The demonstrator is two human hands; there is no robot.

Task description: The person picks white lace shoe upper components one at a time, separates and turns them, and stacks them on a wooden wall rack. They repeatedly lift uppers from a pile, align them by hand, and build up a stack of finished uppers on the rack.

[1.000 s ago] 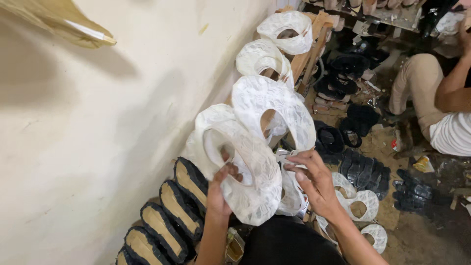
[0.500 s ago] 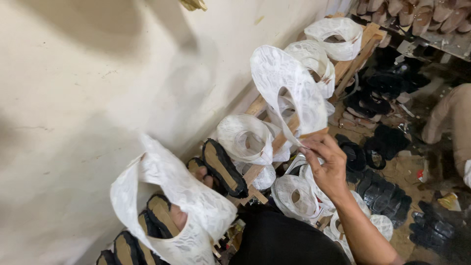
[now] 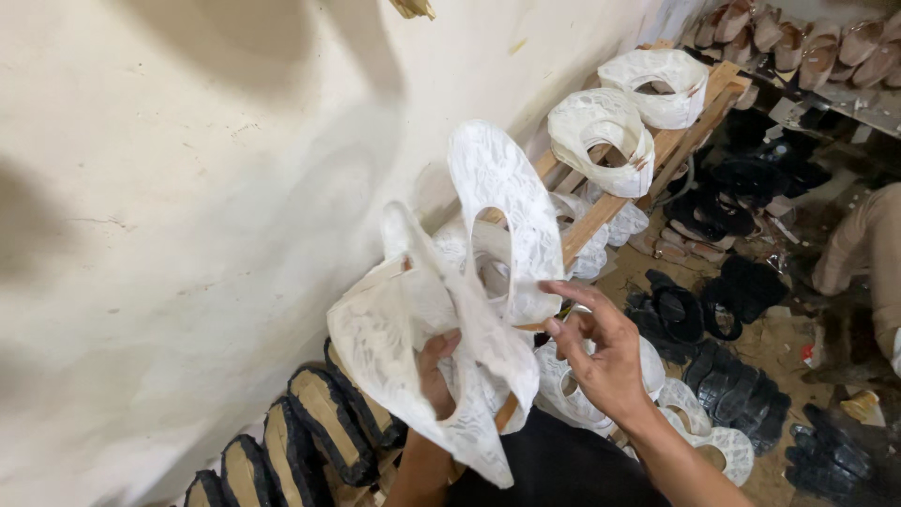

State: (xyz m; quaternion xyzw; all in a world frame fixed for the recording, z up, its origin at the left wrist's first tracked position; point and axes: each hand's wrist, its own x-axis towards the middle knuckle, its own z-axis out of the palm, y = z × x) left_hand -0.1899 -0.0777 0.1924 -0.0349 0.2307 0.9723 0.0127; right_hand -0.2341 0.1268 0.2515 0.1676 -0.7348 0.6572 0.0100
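My left hand (image 3: pixel 434 376) grips a white lace shoe upper (image 3: pixel 404 338), a flat piece with a large oval hole, held up in front of the pale wall. My right hand (image 3: pixel 601 352) is beside it with fingers spread, its fingertips touching the lower edge of a second white lace upper (image 3: pixel 502 202) that stands upright on the wooden rack (image 3: pixel 601 211). More lace uppers (image 3: pixel 601 141) sit further along the rack. Part of my left hand is hidden behind the lace.
Black and tan shoe soles (image 3: pixel 314 427) lean in a row against the wall at lower left. Black sandal parts (image 3: pixel 723 300) and more white uppers (image 3: pixel 713 441) lie on the floor. Another person's leg (image 3: pixel 868 249) is at the right. Shoes line a shelf (image 3: pixel 807 42).
My left hand has lifted its lace upper from low at the left up toward the centre. My right hand has let go of the standing upper's edge and spread its fingers.
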